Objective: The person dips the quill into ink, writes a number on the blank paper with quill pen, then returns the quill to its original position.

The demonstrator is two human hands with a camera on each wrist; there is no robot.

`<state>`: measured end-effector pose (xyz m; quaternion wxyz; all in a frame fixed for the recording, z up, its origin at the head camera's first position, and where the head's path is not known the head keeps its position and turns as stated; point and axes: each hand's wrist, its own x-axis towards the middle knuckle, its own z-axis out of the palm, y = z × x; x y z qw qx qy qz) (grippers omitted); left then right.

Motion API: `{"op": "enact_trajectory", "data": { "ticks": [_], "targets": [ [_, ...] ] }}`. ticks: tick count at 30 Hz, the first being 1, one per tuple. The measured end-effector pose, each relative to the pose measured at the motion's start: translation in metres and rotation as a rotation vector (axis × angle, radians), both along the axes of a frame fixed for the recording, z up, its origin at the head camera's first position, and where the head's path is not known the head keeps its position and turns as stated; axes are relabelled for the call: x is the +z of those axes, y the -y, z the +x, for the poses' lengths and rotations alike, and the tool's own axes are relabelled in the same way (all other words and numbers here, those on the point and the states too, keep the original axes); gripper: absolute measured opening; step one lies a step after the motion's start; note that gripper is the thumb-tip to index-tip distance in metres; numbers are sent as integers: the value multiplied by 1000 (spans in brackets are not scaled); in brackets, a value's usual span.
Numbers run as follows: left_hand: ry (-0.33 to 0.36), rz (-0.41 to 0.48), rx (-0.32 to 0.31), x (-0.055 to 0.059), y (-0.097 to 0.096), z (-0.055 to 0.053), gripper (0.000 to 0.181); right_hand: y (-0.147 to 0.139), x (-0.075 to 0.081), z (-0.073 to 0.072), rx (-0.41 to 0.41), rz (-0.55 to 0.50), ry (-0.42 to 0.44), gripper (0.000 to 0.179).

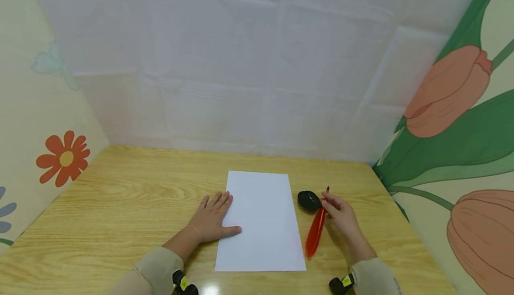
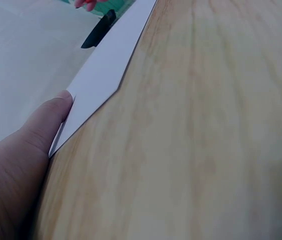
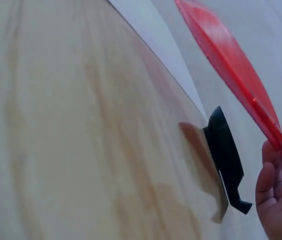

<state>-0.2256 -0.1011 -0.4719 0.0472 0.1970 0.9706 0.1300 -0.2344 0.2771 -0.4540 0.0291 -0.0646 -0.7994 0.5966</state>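
A sheet of white paper (image 1: 261, 228) lies on the wooden table. My left hand (image 1: 210, 221) rests spread over its left edge, thumb and fingertips on the sheet; in the left wrist view the thumb (image 2: 45, 122) presses at the paper's edge. To the right of the sheet, my right hand (image 1: 340, 214) pinches a red feather pen (image 1: 315, 234) near its dark tip, the plume slanting down toward me. Just left of those fingers sits a glossy black rounded holder (image 1: 308, 201). The right wrist view has the red plume (image 3: 231, 55) raised above the black holder (image 3: 224, 150).
Pale wood-grain tabletop (image 1: 140, 197) spreads on both sides of the paper. A white cloth (image 1: 225, 63) hangs behind the table. Flower-printed panels stand at the left (image 1: 36, 107) and right (image 1: 453, 152).
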Motion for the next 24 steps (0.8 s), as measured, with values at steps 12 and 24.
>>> {"op": "enact_trajectory", "data": {
  "ticks": [12, 24],
  "targets": [
    [0, -3, 2, -4, 1, -2, 105, 12, -3, 1, -1, -303, 3, 48],
    [-4, -8, -2, -5, 1, -3, 104, 17, -8, 1, -25, -474, -48, 39]
  ]
}}
